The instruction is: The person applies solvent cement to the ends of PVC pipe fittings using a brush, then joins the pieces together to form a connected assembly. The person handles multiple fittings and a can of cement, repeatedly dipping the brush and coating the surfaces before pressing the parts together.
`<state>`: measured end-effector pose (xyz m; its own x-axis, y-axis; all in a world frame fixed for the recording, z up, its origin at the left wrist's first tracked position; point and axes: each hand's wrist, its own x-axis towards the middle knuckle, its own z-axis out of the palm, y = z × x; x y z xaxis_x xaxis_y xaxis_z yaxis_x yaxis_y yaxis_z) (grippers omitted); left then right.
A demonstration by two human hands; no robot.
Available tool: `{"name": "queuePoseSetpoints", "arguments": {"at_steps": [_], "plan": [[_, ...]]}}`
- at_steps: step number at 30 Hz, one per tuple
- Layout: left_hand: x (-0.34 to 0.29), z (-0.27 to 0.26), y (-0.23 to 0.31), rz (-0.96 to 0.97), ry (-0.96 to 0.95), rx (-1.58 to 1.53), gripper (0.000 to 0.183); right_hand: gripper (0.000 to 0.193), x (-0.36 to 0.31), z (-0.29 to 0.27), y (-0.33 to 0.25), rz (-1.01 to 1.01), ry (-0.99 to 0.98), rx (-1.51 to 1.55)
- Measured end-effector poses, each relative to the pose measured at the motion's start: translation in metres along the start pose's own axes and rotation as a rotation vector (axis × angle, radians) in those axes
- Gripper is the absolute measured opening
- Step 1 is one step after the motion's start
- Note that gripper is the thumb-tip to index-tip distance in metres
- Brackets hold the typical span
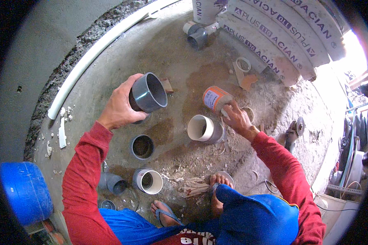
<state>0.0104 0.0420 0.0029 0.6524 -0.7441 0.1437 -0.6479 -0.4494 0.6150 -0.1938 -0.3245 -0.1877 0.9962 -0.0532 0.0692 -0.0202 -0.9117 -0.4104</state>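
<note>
Clearly, the hands are well apart; the left hand (120, 102) is clamped round the side of a grey pipe fitting (143, 96), thumb below it, its open end tilted toward the right; the right hand (238, 117) has its fingers at the lower right end of an orange-and-white can (216, 98), though I cannot tell whether they grip it; the can lies tilted, up and left of that hand; a cream-rimmed pipe piece (209, 131) sits below the can, between the forearms.
</note>
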Motion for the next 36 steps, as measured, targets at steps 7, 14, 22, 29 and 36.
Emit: {"name": "queuePoseSetpoints", "arguments": {"at_steps": [7, 14, 22, 29, 36], "plan": [[0.006, 0.007, 0.002, -0.062, -0.031, -0.028, 0.093, 0.05, 0.084, -0.028, 0.0, -0.2, -0.1, -0.113], [0.013, 0.016, -0.004, -0.063, -0.044, -0.065, 0.092, 0.045, 0.131, -0.052, 0.003, -0.183, -0.011, 0.041], [0.017, 0.022, -0.002, -0.061, -0.047, -0.07, 0.093, 0.033, 0.109, -0.061, 0.022, 0.084, 0.144, 0.305], [0.024, 0.029, -0.001, -0.066, -0.066, -0.1, 0.092, 0.032, 0.085, -0.055, 0.034, 0.4, 0.137, 0.684], [0.038, 0.041, -0.003, -0.048, -0.091, -0.14, 0.094, 0.034, 0.069, -0.077, 0.026, 0.506, 0.135, 1.181]]}}
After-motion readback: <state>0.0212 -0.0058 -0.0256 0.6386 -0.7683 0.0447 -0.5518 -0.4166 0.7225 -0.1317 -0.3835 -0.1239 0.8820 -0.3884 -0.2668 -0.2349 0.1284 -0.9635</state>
